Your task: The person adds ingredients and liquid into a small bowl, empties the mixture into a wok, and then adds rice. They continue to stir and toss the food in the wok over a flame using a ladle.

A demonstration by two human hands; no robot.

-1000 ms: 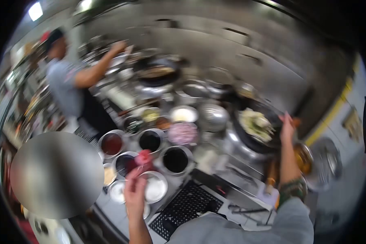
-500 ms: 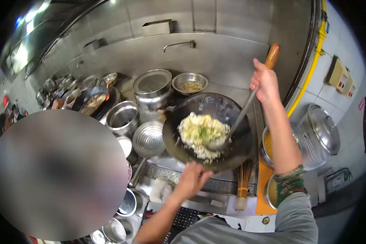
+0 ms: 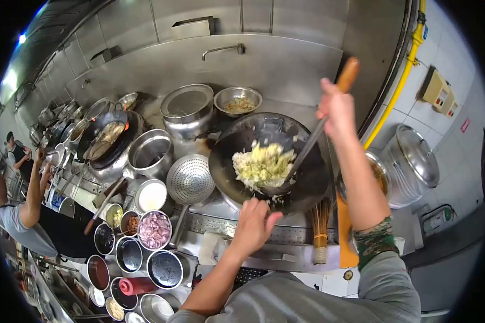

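My left hand (image 3: 255,226) is closed on the near rim of a dark wok (image 3: 315,183). In the wok lies a heap of pale, rice-like food mixed with yellow-green pieces (image 3: 267,164); some of it looks blurred by motion. My right hand (image 3: 337,110), raised at the upper right, grips a long-handled ladle (image 3: 307,151) with a wooden end that sticks up past the fist. The ladle slants down into the wok, and its bowl touches the near side of the food heap.
Left of the wok rests a perforated strainer (image 3: 190,178). Several containers stand farther left, including a bowl of sliced onion-like pieces (image 3: 154,230). A bamboo brush (image 3: 320,231) lies at the right front. A lidded pot (image 3: 415,156) stands right. A co-worker (image 3: 27,215) stands at another wok (image 3: 105,140).
The food has been pushed together and partly tossed up, with the ladle bowl lower left in view. The whole view has shifted slightly. Containers and the co-worker show where a blurred patch was.
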